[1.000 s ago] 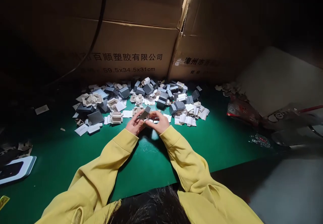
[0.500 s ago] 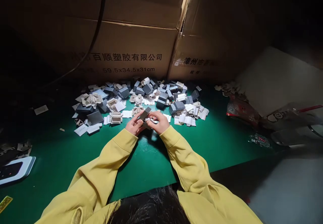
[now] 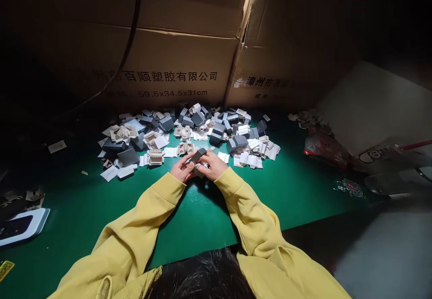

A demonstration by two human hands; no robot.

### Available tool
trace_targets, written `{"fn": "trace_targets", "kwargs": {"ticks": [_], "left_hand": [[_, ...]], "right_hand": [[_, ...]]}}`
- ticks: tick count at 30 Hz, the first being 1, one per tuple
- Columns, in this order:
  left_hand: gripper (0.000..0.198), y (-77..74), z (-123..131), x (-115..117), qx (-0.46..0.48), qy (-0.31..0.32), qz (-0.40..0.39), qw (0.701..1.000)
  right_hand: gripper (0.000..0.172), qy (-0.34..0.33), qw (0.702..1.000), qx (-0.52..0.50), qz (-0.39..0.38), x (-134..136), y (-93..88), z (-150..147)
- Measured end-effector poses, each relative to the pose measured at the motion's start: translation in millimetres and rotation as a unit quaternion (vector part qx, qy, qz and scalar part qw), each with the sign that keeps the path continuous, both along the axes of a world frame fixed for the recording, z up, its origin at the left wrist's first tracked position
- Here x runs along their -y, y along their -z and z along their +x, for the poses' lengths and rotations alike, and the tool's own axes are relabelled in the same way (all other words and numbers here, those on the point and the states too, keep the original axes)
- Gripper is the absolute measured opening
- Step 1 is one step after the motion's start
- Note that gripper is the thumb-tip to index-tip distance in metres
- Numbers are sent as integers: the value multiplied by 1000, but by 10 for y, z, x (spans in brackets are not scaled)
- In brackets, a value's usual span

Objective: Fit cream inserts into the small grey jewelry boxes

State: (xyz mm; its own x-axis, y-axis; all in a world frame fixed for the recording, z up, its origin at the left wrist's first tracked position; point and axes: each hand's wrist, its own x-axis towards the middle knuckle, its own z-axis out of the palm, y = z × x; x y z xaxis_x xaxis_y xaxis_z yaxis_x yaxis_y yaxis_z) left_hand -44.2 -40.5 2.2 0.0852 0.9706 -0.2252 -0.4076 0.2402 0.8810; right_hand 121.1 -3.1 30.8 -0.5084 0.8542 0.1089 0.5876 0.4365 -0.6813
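Observation:
Over the near side of the pile, my left hand (image 3: pixel 182 168) is closed around a small dark grey box (image 3: pixel 198 155). My right hand (image 3: pixel 214 166) is closed at the box's right side, its fingertips at a bit of white material (image 3: pixel 202 166) by the box's opening; whether that is an insert or a flap I cannot tell. Just beyond my hands lies a folded cardboard insert (image 3: pixel 185 148). Farther off, several dark boxes (image 3: pixel 216 132) are heaped with white paper pieces (image 3: pixel 251 160).
Large cardboard cartons (image 3: pixel 168 56) stand behind the pile on the green table (image 3: pixel 195 222). A white device with a dark panel (image 3: pixel 25 227) lies at the left. A red plastic packet (image 3: pixel 324 148) is at the right, and a dark cable (image 3: pixel 130 42) hangs at the left.
The box has tipped lower between my hands and shifted slightly toward me. My right fingers have moved closer in at its opening. The pile looks unchanged.

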Motion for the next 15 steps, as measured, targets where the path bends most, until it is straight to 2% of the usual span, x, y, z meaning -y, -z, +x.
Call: {"fn": "trace_targets", "kwargs": {"ticks": [6,10,15], "left_hand": [[73,-23,26,16,4,8,19,1000],[70,-44,7,10,31,9,1,999],[55,-28,-72,-28,33,14,-43,998]], "right_hand": [[23,8,1000,19,-17,27,-71,1],[26,5,998,67,-11,67,-161,46],[22,2,993,92,74,139,-207,28]]}}
